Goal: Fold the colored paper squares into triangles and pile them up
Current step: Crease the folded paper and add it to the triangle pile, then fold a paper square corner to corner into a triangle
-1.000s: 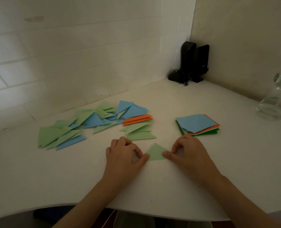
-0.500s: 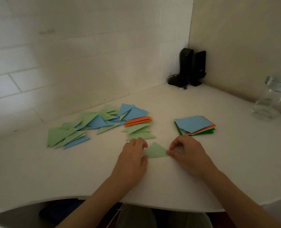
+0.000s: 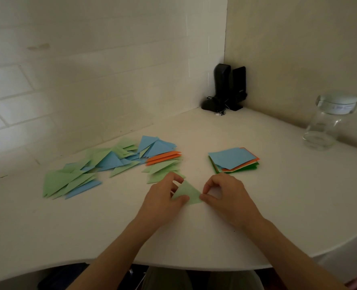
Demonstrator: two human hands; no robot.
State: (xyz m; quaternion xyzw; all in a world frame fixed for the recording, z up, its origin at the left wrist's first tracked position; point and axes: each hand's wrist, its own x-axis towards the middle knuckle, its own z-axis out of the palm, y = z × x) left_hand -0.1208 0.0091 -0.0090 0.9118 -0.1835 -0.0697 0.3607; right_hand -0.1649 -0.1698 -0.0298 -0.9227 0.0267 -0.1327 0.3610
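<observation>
Both hands sit at the near middle of the white tabletop (image 3: 257,216), working one light green triangle (image 3: 187,193) that lies flat between them. Left hand (image 3: 163,200) — fingers curled over the triangle's left edge, thumb tip pressing down on its lower left part, index finger arched toward the upper tip. Right hand (image 3: 225,195) pinches the triangle's right corner between thumb and curled index finger; the other fingers are tucked under.

Just behind the left hand, a loose spread of folded triangles (image 3: 110,162) runs leftward along the tabletop — mostly light green and blue, overlapping, with two orange folded pieces (image 3: 164,158) at its right end. Some light green ones lie touching or nearly touching the left hand's knuckles; can't tell which.

Behind the right hand, just beside it, a stack of unfolded squares (image 3: 233,160): blue on top, orange, white and dark green edges showing below.

Far corner: two black speakers (image 3: 230,86) upright against the wall, a cable bundle at their base. Right edge: a clear glass jar (image 3: 328,124) with a pale lid, well apart from the papers.
</observation>
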